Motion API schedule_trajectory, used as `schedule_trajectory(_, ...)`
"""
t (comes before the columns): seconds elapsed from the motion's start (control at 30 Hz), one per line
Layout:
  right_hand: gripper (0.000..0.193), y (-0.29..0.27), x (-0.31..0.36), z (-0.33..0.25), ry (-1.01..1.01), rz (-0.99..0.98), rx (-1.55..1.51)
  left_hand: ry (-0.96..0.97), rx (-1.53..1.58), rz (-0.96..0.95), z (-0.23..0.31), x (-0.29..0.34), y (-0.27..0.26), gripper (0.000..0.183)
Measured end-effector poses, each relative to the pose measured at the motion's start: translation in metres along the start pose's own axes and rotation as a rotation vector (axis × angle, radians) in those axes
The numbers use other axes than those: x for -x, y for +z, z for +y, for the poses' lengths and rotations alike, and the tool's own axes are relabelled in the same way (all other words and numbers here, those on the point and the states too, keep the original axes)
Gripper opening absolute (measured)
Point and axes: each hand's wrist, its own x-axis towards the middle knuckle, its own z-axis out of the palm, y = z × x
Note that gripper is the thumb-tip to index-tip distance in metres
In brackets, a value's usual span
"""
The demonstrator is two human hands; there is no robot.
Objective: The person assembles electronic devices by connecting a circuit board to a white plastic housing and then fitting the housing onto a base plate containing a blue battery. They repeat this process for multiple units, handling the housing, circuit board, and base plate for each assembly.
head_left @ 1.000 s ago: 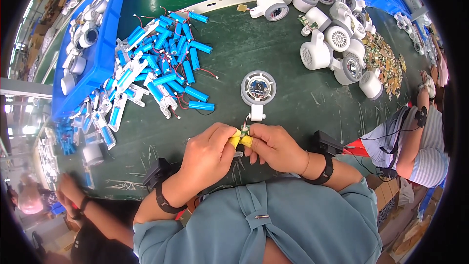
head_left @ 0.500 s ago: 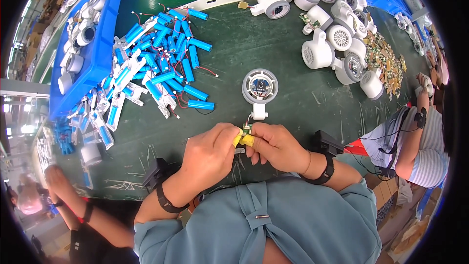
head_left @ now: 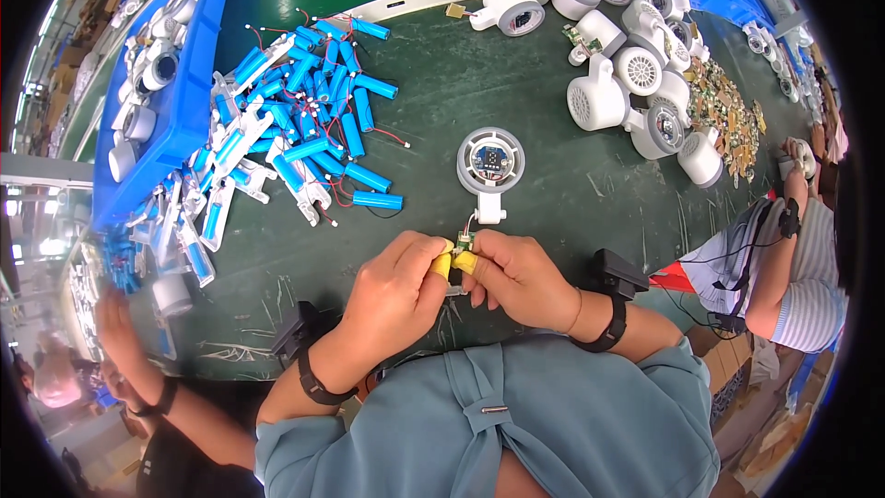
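A small green circuit board [head_left: 465, 242] is pinched between my two hands, close to my body. My left hand [head_left: 392, 286] is closed at its left edge, with yellow covers on thumb and finger. On the other side my right hand [head_left: 525, 281] grips the board, its thumb also covered in yellow. Thin wires run from the board up to a round white and grey fan unit [head_left: 491, 166], which lies face up with its short stem toward me. What lies under my fingertips is partly hidden.
Left of the fan lies a heap of blue battery cells [head_left: 323, 92], some in white holders. A blue bin [head_left: 175, 129] of white parts stands beyond it. White fan units [head_left: 641, 72] and loose circuit boards [head_left: 728, 115] are piled right. Co-workers' arms [head_left: 138, 360] show at both sides.
My left thumb and fingers have shifted slightly at the board's edge; the right hand has barely moved. At far left, a co-worker's hand has moved up.
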Motion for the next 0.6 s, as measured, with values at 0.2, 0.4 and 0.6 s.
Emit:
schedule_trajectory(0.2, 0.013, 0.006, 0.002, 0.002, -0.073, 0.068, 0.076, 0.001, -0.001, 0.001, 0.002, 0.002, 0.004, 0.025)
schedule_trajectory(0.4, 0.014, 0.006, 0.004, 0.003, -0.12, 0.072, 0.076, -0.116, 0.217, -0.088, -0.007, -0.003, -0.002, 0.024)
schedule_trajectory(0.6, 0.014, 0.005, 0.004, 0.002, -0.096, 0.052, 0.038, -0.032, 0.228, -0.08, -0.012, -0.004, -0.003, 0.022)
